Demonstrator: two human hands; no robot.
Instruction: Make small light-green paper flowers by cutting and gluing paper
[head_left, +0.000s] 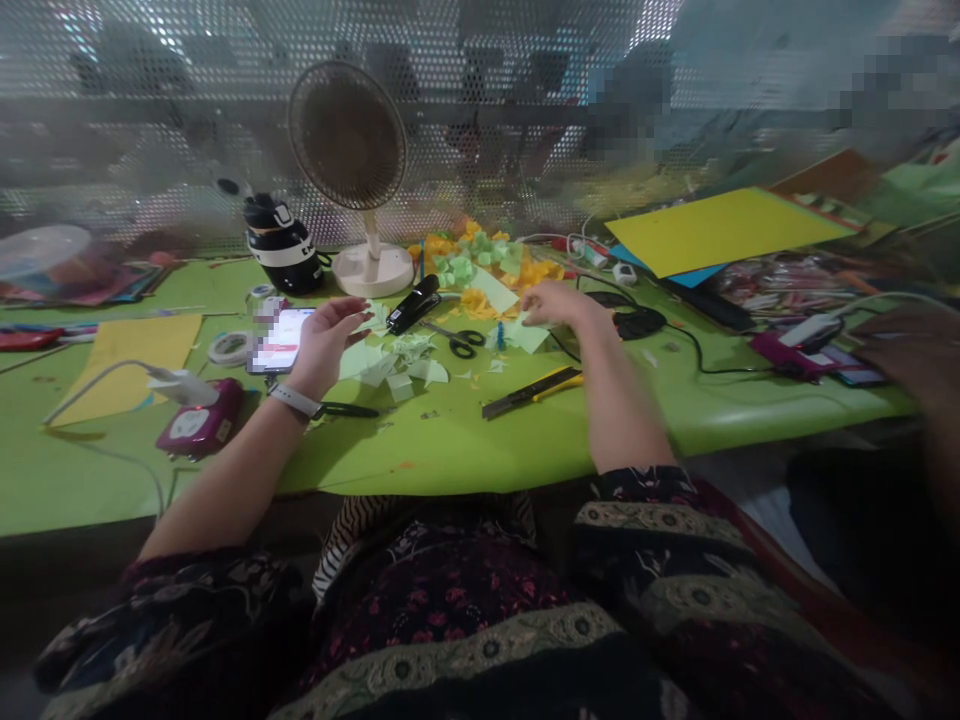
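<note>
My left hand (328, 335) is raised over the table beside a lit phone (283, 338), its fingers bent and thumb apart, with nothing visible between them. To the right, my right hand (559, 303) reaches forward, its fingertips closed on the edge of a pale green paper piece (529, 335). Between the hands lie cut green paper scraps (405, 365), black scissors (459, 342) and a black stapler (414, 304). Closer to me rests a yellow and black box cutter (531, 391). Behind them is a heap of green and orange paper pieces (480, 265).
A white fan (373, 268) and a black bottle (283, 250) stand at the back. Left are a tape roll (230, 347) and a magenta power adapter (199, 420) with a cable. Yellow sheets (735, 230) lie back right; another person's hand (911, 340) is at the right edge.
</note>
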